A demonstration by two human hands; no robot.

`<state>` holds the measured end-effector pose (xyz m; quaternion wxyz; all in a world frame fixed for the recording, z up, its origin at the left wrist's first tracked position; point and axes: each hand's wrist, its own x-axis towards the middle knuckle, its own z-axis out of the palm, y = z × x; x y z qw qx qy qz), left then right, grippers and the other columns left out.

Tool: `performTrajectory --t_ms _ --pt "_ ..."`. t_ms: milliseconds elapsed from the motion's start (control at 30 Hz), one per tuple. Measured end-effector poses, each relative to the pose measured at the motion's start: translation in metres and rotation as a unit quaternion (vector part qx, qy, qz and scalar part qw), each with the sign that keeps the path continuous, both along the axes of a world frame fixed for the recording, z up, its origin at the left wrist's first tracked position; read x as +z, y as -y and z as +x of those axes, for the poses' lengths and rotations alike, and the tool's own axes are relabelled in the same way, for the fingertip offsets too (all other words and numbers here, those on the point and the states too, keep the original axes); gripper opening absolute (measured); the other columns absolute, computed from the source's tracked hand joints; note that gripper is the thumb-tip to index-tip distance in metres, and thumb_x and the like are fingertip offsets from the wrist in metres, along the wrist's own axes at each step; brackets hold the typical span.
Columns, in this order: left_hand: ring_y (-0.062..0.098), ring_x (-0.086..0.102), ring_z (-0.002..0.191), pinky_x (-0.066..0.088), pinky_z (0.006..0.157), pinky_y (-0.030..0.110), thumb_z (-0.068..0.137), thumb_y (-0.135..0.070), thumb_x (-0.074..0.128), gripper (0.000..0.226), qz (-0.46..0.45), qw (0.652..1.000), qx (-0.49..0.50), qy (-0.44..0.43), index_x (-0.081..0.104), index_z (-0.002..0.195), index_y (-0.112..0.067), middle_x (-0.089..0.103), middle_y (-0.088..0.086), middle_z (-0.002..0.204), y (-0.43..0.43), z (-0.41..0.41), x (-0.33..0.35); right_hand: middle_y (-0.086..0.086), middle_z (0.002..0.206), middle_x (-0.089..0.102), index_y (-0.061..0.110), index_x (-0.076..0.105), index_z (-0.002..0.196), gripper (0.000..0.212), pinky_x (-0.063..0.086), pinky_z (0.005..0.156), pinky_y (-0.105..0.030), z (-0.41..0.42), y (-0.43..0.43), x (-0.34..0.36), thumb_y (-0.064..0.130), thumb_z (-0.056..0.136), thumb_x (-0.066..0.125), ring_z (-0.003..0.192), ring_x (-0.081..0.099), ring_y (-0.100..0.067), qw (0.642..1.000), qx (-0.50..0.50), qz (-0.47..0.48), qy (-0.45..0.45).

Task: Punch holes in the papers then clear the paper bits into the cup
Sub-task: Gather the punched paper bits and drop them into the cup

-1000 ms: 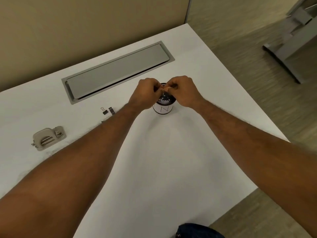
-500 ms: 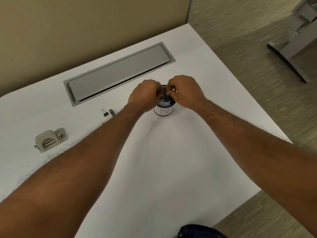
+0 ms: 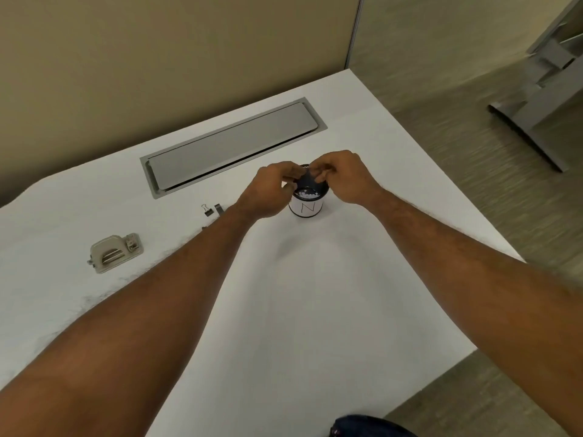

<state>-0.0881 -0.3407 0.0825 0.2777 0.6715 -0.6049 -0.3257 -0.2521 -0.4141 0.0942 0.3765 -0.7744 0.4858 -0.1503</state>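
Observation:
A small dark cup (image 3: 307, 207) with a white label marked "N" stands on the white table (image 3: 299, 294). White paper bits (image 3: 307, 193) lie inside it. Both hands hover over its rim. My left hand (image 3: 269, 193) is at the cup's left side with its fingers pinched, and a small white speck shows at the thumb. My right hand (image 3: 345, 178) curls over the far right rim; what its fingertips hold is too small to see. The grey hole punch (image 3: 115, 252) lies far left, untouched. No paper sheets are visible.
Two small binder clips (image 3: 206, 210) (image 3: 218, 208) lie left of the cup by my left wrist. A grey cable-tray lid (image 3: 233, 143) is set into the table behind. The table's right edge (image 3: 492, 234) drops to carpet, with grey furniture (image 3: 536, 99) beyond.
My two hands were touching fingertip to fingertip over the cup; now they have drawn slightly apart, and more of the cup's inside shows. The cup and punch stay put.

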Motion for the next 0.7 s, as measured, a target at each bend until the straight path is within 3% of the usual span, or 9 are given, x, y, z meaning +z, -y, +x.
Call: performTrajectory --t_ms 133,233,333,533,633,700 --pt "0.012 0.066 0.103 0.052 0.081 0.022 0.090 0.002 0.057 0.035 0.040 0.980 0.053 -0.186 0.063 0.121 -0.013 0.069 0.003 0.117 -0.015 0.000 0.007 -0.022 0.101 0.069 -0.006 0.064 0.110 0.030 0.059 0.073 -0.027 -0.001 -0.017 0.012 -0.016 0.086 0.049 0.082 0.069 -0.029 0.964 -0.075 0.191 0.167" --pt "0.017 0.068 0.106 0.056 0.085 0.031 0.087 0.002 0.061 0.036 0.066 0.946 0.085 -0.305 0.063 0.119 -0.015 0.070 0.006 0.116 -0.036 0.002 0.011 -0.017 0.103 0.071 -0.002 0.063 0.114 0.032 0.060 0.079 -0.028 -0.005 -0.035 0.018 -0.013 0.088 0.049 0.090 0.072 -0.026 0.943 -0.082 0.247 0.206" --pt "0.021 0.068 0.108 0.054 0.089 0.035 0.088 0.003 0.060 0.039 0.080 0.919 0.116 -0.369 0.061 0.124 -0.011 0.070 0.009 0.119 -0.063 0.004 0.010 -0.015 0.107 0.071 0.001 0.061 0.118 0.035 0.058 0.084 -0.030 -0.006 -0.059 0.018 -0.012 0.088 0.048 0.097 0.071 -0.025 0.924 -0.094 0.285 0.237" --pt "0.020 0.063 0.112 0.052 0.079 0.020 0.092 0.007 0.051 0.041 0.096 0.948 0.111 -0.284 0.058 0.128 -0.008 0.065 0.010 0.126 -0.135 0.013 -0.015 -0.014 0.109 0.072 0.006 0.063 0.113 0.024 0.054 0.091 -0.035 0.002 -0.116 -0.004 0.002 0.090 0.057 0.098 0.070 -0.025 0.929 -0.092 0.307 0.185" --pt "0.021 0.062 0.114 0.053 0.093 0.029 0.090 0.001 0.059 0.041 0.101 0.964 0.111 -0.222 0.058 0.128 -0.012 0.063 0.007 0.129 -0.175 0.026 -0.033 -0.014 0.108 0.072 0.006 0.065 0.110 0.024 0.052 0.092 -0.035 0.009 -0.147 -0.021 0.000 0.088 0.056 0.097 0.070 -0.024 0.940 -0.080 0.298 0.142" --pt "0.017 0.059 0.119 0.048 0.094 0.023 0.088 -0.008 0.065 0.045 0.108 0.980 0.091 -0.142 0.057 0.130 -0.021 0.059 -0.001 0.133 -0.204 0.037 -0.042 -0.015 0.109 0.072 0.005 0.065 0.111 0.028 0.051 0.092 -0.032 0.014 -0.167 -0.032 -0.005 0.087 0.054 0.100 0.068 -0.024 0.964 -0.038 0.248 0.088"
